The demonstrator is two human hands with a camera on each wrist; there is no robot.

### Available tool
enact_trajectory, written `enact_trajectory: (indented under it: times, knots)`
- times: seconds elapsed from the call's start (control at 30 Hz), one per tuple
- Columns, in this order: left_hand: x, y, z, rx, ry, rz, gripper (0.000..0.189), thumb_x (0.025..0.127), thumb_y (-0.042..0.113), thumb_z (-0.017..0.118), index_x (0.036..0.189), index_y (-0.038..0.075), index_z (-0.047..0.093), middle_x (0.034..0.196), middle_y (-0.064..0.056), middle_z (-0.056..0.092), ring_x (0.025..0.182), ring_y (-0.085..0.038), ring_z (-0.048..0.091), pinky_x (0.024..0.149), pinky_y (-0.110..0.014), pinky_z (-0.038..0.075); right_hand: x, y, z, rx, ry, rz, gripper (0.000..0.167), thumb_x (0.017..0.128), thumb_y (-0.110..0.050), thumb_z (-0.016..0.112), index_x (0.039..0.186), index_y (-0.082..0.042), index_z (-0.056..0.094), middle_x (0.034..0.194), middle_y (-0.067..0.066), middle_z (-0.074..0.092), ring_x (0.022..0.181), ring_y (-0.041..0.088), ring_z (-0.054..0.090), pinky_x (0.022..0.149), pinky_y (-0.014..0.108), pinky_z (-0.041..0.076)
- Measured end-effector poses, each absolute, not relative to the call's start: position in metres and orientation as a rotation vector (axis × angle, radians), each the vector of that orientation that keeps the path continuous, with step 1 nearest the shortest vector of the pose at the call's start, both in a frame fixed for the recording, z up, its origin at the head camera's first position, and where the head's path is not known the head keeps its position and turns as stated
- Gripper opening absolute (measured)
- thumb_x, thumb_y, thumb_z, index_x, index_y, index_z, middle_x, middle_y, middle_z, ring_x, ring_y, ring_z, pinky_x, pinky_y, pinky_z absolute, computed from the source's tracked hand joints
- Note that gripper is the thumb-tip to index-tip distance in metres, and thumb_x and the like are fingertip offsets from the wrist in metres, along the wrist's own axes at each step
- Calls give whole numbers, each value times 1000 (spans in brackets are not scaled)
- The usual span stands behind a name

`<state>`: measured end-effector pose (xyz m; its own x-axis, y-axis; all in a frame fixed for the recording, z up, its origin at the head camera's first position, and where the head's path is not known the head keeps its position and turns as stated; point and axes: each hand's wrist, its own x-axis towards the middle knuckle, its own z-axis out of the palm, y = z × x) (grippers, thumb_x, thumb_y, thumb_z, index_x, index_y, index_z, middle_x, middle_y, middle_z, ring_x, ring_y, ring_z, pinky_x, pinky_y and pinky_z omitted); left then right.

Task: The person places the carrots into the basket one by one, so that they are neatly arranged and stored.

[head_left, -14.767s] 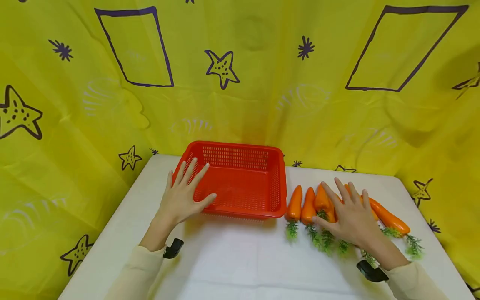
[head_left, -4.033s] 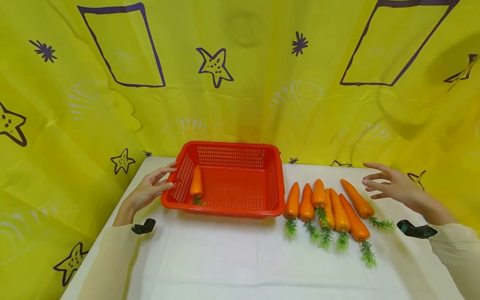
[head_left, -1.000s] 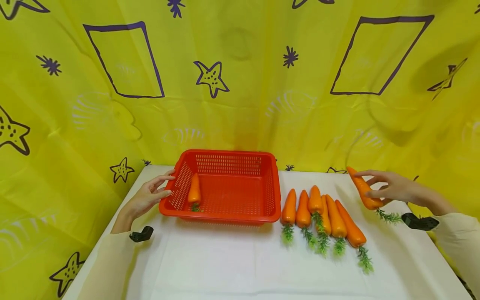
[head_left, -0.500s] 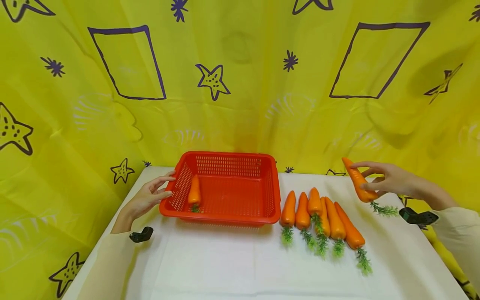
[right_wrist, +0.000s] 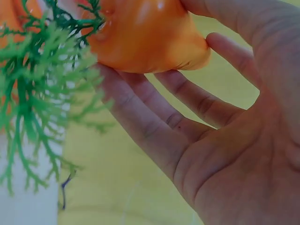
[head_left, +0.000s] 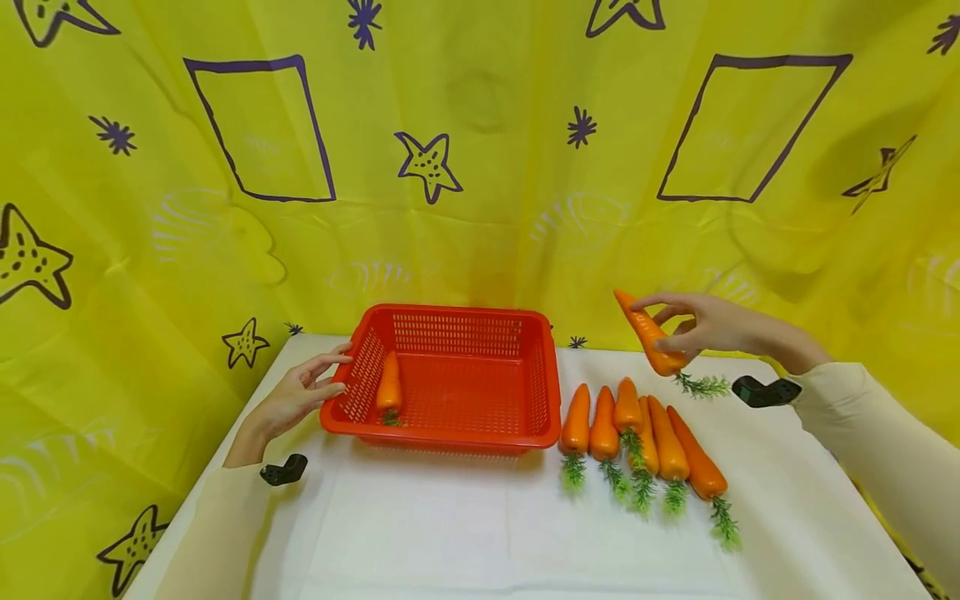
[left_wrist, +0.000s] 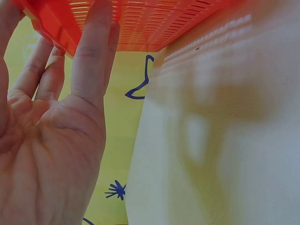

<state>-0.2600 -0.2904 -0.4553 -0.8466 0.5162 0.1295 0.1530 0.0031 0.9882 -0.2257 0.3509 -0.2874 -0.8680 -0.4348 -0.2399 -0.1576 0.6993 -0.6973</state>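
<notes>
My right hand pinches a plastic toy carrot between thumb and fingers, held above the table's back right part. Its tip points up and left, and its green top hangs toward the wrist. On the left, my left hand rests its fingertips and thumb against the left side of a red plastic basket. The left wrist view shows the thumb against the slotted wall. One carrot lies inside the basket near its left wall. Several more carrots lie side by side right of the basket.
A white-covered table bears everything. Behind it and at both sides hangs a yellow curtain with printed starfish. A black wrist device sits on the right wrist and another on the left.
One carrot came into the basket after the earliest frame. My right hand has picked up the rightmost carrot, lifted it and carried it left. My left hand stays at the basket.
</notes>
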Motion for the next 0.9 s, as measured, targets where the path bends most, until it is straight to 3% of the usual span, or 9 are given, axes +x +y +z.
enact_trajectory:
  times: [0.13,0.53,0.77,0.9]
  knots:
    - [-260,-290,-455,674,2015,1918,45,102,-1,59,145,-5,46,171,-14,13,131,-14,54,99,-30,54,-239,320,-281,-504,2494,-960,66,96,-30,75,155,-26,44,144,21,46,105,30,68,80,42,60]
    - [-259,-290,-454,686,1977,1945,46,102,-6,56,146,-9,42,171,-16,9,132,-15,56,99,-30,54,-281,222,-294,-709,2332,-1024,63,98,-22,72,155,-22,46,138,22,51,95,30,69,76,47,63]
    - [-259,-289,-455,658,1986,1945,47,101,-5,58,146,-8,43,172,-14,11,130,-15,57,98,-31,55,-295,165,-315,-729,2261,-1055,63,97,-16,73,154,-18,46,144,20,46,104,31,63,75,48,63]
    - [-259,-289,-455,647,2005,1935,47,101,-5,59,145,-7,45,172,-10,14,143,-20,44,100,-30,54,-303,134,-332,-749,2235,-1078,63,97,-14,73,154,-15,47,133,20,52,103,32,62,75,48,63]
